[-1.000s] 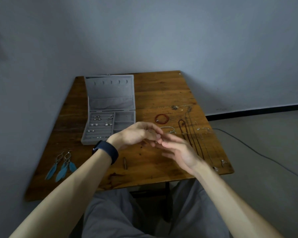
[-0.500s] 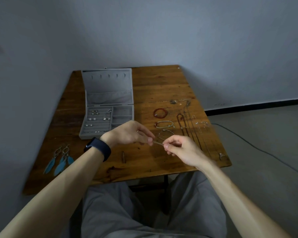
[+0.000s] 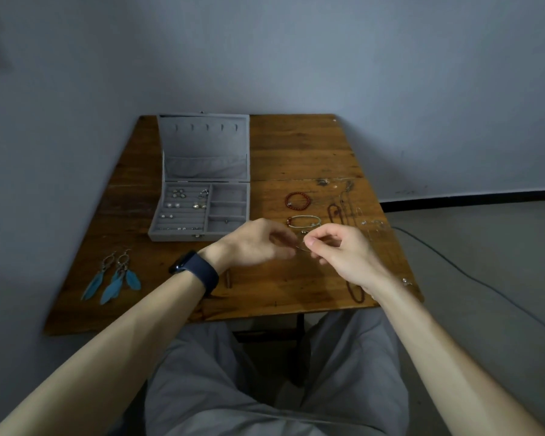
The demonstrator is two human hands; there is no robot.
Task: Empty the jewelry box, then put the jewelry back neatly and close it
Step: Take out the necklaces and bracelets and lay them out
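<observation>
- Grey jewelry box [image 3: 177,236] open on the table [image 3: 296,146], stud earrings [image 3: 178,194] in its slots.
- Red bead bracelet [image 3: 297,201], necklaces [image 3: 343,209] and feather earrings [image 3: 114,278] lie outside; likely midway.
- Hands together: right hand [image 3: 340,250] pinches thin bangle [image 3: 302,247]; left hand [image 3: 258,242] blurred, grip unclear.

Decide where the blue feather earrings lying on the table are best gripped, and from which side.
Pinch the metal hoops at the far end of the blue feather earrings, coming straight down from above: they lie flat, and the hoops look rigid, the feathers soft.
</observation>
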